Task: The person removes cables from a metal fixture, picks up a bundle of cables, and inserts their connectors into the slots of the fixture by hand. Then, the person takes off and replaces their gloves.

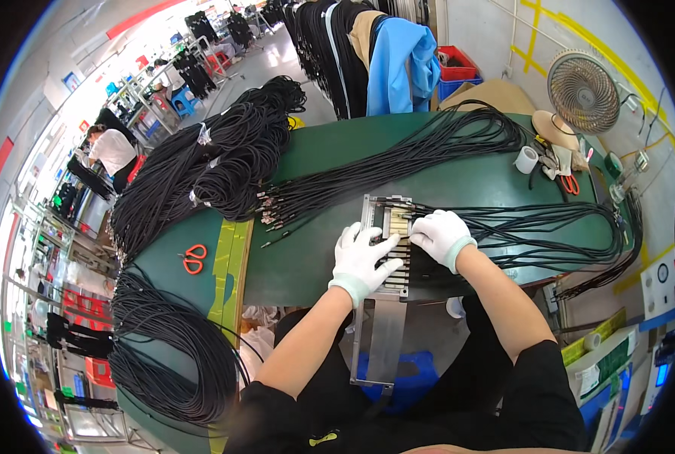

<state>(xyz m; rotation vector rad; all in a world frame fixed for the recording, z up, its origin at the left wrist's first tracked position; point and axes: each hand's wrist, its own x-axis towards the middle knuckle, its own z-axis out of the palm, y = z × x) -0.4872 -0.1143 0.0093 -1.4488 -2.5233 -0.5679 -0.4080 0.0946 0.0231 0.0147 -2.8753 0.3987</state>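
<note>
Below the near end of the metal rack [387, 325], a blue plastic thing [419, 371] sits partly hidden. The rack is the nearest holder: its slots carry a row of cable ends, and the black cables [534, 210] loop away to its right. The left hand [360, 261], gloved in white, lies over the rack's left side, fingers spread; whether it grips anything I cannot tell. The right hand [441, 234], also gloved, is at the rack's right edge, fingers curled in at the cables; a firm hold cannot be made out.

The green table [307, 268] spreads around the rack. Left of it are orange scissors [193, 259], a coil of cables [178, 356] and a big cable heap [193, 159]. Just beyond the rack lies another cable bunch [398, 163]; farther right stand a white roll [526, 159] and a fan [584, 91].

Beyond the table, past the rack, a red bin [464, 72] rests on a blue bin [456, 85], its dark contents unclear, beside a blue cloth [401, 60]. Far left of the rack, a person [116, 151] in a pale top is near shelving.
</note>
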